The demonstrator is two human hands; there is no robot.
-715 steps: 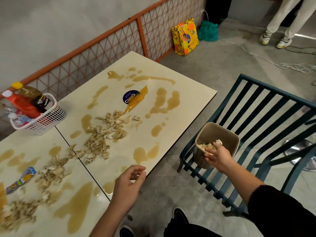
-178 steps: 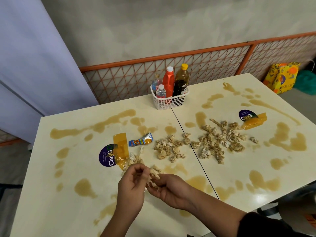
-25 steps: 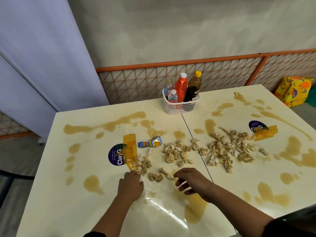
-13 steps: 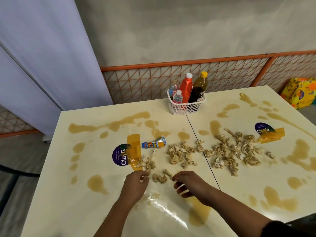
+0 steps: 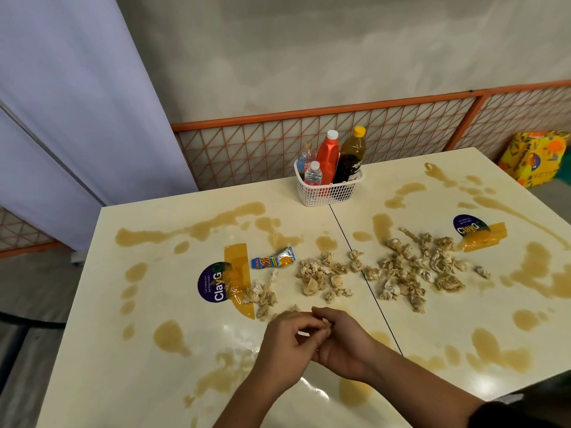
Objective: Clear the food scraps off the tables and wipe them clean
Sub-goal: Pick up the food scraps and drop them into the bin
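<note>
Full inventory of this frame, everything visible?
tables: two, cream, side by side
food scraps: many, beige, across both tables
spills: many, brown, both tables
basket: one, white, far edge, on seam
bottles: four, red, dark, two clear, in basket
wrapper: one, blue-yellow, left table
stickers: two, purple, one per table
tape: two strips, amber, overlapping stickers
bag: one, yellow, floor far right
fence: one, orange, behind tables
left hand, right hand: together over left table, fingers curled round food scraps

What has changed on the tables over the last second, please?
The left hand and right hand drew together and now hold the loose scraps that lay between them. The scrap piles, candy wrapper, basket of bottles and spills stayed put.
</note>
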